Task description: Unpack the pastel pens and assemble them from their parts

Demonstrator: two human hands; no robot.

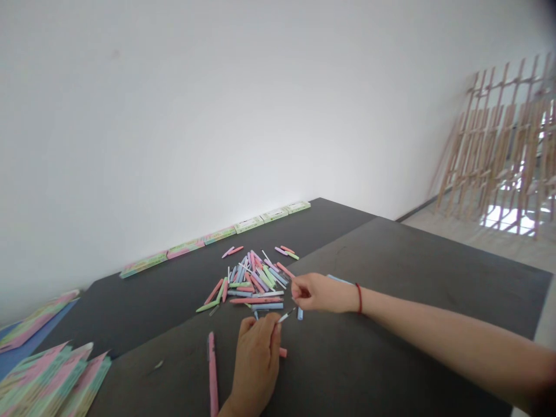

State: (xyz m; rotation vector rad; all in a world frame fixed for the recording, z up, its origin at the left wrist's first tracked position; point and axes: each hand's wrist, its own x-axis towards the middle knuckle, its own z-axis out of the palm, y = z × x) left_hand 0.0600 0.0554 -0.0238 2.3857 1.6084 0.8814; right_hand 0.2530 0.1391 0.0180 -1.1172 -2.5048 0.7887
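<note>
My left hand [258,356] is closed around a slim pen, whose pale blue-and-white tip section [284,317] points up to the right. My right hand [321,292], with a red band at its wrist, is pinched just beyond that tip. What its fingers hold, if anything, is hidden. A pink piece [284,270] shows by its knuckles; I cannot tell whether it is held. Beneath the hands lie a small blue piece [300,313] and a pink end [283,352]. Beyond them spreads a pile of pastel pens and pen parts [256,278].
A long pink pen [212,370] lies left of my left hand. Flat pastel boxes [186,248] line the table's wall side. Stacked pastel packs [56,379] sit at the lower left, near a blue surface [26,353]. Wooden racks [495,150] lean at the far right.
</note>
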